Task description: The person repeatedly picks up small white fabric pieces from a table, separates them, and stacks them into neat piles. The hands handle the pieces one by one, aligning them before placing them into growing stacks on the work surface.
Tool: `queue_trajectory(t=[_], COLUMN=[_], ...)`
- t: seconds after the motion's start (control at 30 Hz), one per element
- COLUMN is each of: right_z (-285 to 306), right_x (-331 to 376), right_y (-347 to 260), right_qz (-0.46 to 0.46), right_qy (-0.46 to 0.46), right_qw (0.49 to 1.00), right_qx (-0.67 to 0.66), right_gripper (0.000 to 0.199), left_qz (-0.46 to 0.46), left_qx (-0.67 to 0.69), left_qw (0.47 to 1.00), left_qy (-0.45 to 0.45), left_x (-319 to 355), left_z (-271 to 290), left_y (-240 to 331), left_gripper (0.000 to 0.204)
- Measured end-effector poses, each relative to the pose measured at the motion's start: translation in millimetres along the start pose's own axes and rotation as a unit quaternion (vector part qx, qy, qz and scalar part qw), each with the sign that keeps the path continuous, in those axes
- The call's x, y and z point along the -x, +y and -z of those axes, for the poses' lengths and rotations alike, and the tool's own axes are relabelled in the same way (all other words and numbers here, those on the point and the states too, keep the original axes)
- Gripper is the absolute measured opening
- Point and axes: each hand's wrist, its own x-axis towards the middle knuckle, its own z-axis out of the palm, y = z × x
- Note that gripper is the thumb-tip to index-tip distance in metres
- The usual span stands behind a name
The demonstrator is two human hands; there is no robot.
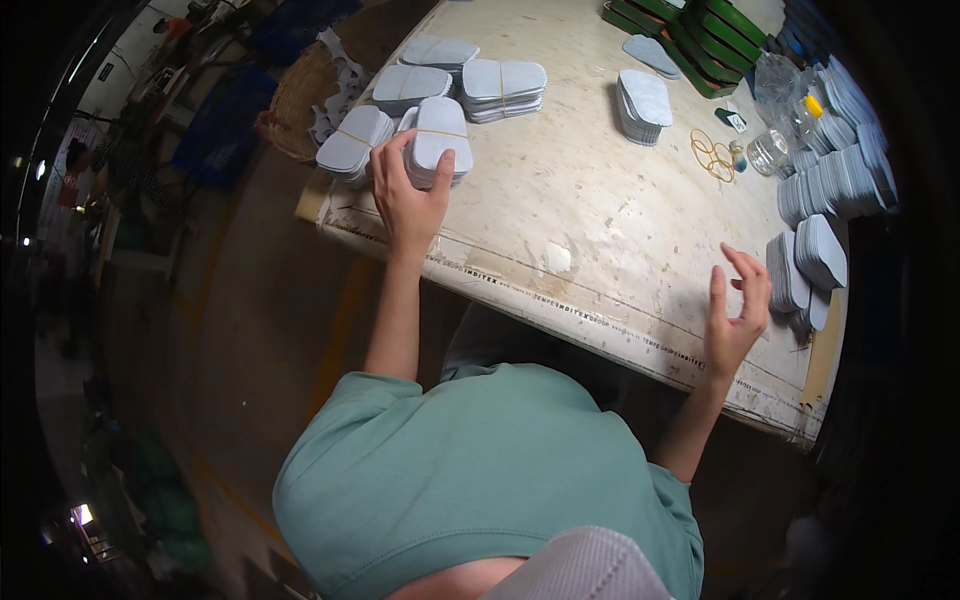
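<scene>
My left hand [410, 200] grips the near end of a stack of pale grey rounded pieces [441, 125], thumb on one side and fingers on the other. A thin rubber band runs round that stack. Close beside it lie more banded stacks, one to the left [355, 140], one behind [410, 85] and one to the right [503, 82]. Over the table's right part, my right hand [738, 315] hovers with bent fingers apart and nothing in them. Nearest to it are upright-leaning stacks of the same pieces [790, 270] at the right edge.
On the worktable [590, 200], an unbanded stack [644, 105] stands toward the back right. Loose rubber bands [712, 155], a clear jar [768, 152] and green trays [715, 45] are farther right. A wicker basket [300, 100] with scraps stands off the left edge.
</scene>
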Motion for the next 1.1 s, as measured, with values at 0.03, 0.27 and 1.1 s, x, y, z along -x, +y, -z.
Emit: queue_trajectory(t=[0.03, 0.27, 1.1], right_z=[-12, -68, -69], right_x=[6, 50, 24], right_y=[-6, -45, -75], right_qz=[0.001, -0.02, 0.079], right_qy=[-0.008, -0.097, 0.055], right_qw=[1.0, 0.984, 0.982], right_qx=[-0.011, -0.15, -0.163], right_gripper=[0.022, 0.021, 0.029], left_qz=[0.009, 0.094, 0.404], left_qx=[-0.008, -0.035, 0.642], left_qw=[1.0, 0.995, 0.548], left_qy=[0.024, -0.029, -0.353], left_x=[-1, -8, 55], left_z=[-3, -3, -4], left_y=[1, -1, 99], left_gripper=[0.057, 0.069, 0.076])
